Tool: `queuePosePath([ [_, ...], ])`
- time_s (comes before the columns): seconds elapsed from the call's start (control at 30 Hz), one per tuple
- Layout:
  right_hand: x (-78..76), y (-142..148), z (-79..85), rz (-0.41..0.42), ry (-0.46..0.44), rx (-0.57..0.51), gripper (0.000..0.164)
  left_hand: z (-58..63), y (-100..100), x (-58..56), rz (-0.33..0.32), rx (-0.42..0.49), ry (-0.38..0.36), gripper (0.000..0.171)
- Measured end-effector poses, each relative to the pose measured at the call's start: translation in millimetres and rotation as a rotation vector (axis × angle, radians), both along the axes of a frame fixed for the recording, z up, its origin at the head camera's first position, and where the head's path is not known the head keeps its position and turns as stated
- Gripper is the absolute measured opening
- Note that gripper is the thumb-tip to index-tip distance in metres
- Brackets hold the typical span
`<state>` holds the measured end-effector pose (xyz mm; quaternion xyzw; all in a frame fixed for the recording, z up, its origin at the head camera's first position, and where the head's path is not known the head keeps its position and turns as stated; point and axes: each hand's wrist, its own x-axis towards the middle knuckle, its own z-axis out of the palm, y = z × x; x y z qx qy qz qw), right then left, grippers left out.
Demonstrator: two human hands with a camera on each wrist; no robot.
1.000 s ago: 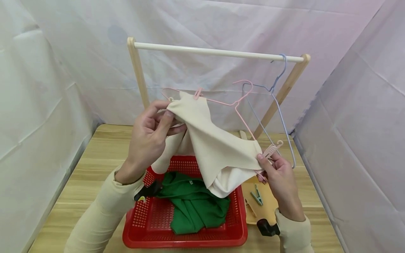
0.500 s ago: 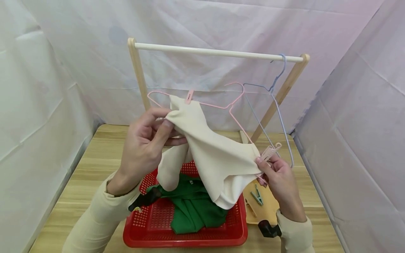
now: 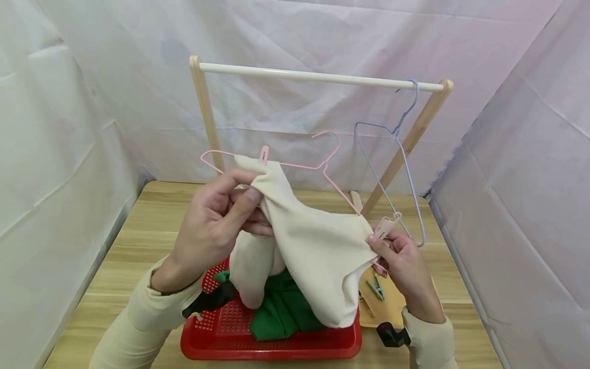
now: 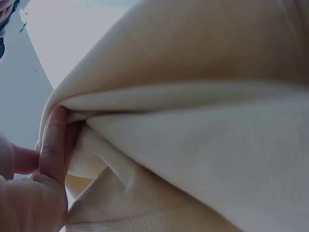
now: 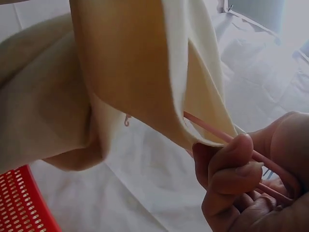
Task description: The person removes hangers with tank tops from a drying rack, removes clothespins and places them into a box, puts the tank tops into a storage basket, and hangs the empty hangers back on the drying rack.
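A small cream garment (image 3: 318,246) hangs on a pink clothes hanger (image 3: 299,165), fixed near the far end by a pink clothespin (image 3: 264,155). My left hand (image 3: 214,220) pinches a fold of the garment's upper edge between thumb and fingers. In the left wrist view, fingers (image 4: 52,145) reach into the folded cloth. At the hanger's other end my right hand (image 3: 403,261) holds the garment's corner, and a second pink clothespin (image 3: 386,226) stands up by its thumb. The right wrist view shows that hand's fingers curled round the hanger's pink bar (image 5: 207,126).
Below lies a red basket (image 3: 272,353) with green cloth (image 3: 281,318) in it. A yellow tray (image 3: 392,307) with a green clothespin (image 3: 375,288) is at the right. Behind stands a rack with a white rail (image 3: 299,76); a blue hanger (image 3: 410,164) hangs from its right end.
Both hands still hold the garment and hanger. The hanger's far end and hook have come lower and leftward, and the garment hangs lower over the basket and green cloth.
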<state>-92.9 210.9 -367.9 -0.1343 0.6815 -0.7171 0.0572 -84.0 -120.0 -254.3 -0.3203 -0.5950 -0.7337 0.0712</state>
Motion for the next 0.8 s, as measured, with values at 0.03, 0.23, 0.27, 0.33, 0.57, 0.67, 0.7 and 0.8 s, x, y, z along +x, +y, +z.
queuePosePath([
  [0.03,-0.2,-0.2,-0.8,0.0,-0.005,0.005,0.011,-0.4,0.1,-0.1,-0.004,-0.006,-0.011,0.018],
  [0.23,-2.9,0.4,-9.6,0.014,-0.024,0.044,0.009,-8.2,-1.5,-4.5,-0.004,-0.085,-0.094,0.018],
  [0.27,-3.4,0.9,-11.6,0.012,-0.028,0.057,0.01,-10.5,-2.5,-5.4,-0.004,-0.101,-0.108,0.019],
  [0.33,-4.8,2.0,-15.9,0.013,-0.037,0.082,0.014,-15.4,-5.0,-6.7,-0.007,-0.135,-0.147,0.021],
  [0.57,-12.4,3.9,-31.2,-0.005,-0.118,0.188,0.023,-34.5,-13.1,-8.6,0.005,-0.217,-0.287,0.022],
  [0.67,-15.8,4.2,-38.0,-0.016,-0.128,0.214,0.023,-42.2,-16.1,-8.3,0.011,-0.238,-0.344,0.022],
  [0.7,-16.6,4.3,-40.1,-0.016,-0.125,0.216,0.023,-45.0,-17.4,-8.1,0.015,-0.248,-0.359,0.023],
  [0.8,-19.0,5.2,-45.7,-0.017,-0.113,0.227,0.023,-53.4,-22.0,-6.8,0.028,-0.287,-0.388,0.023],
])
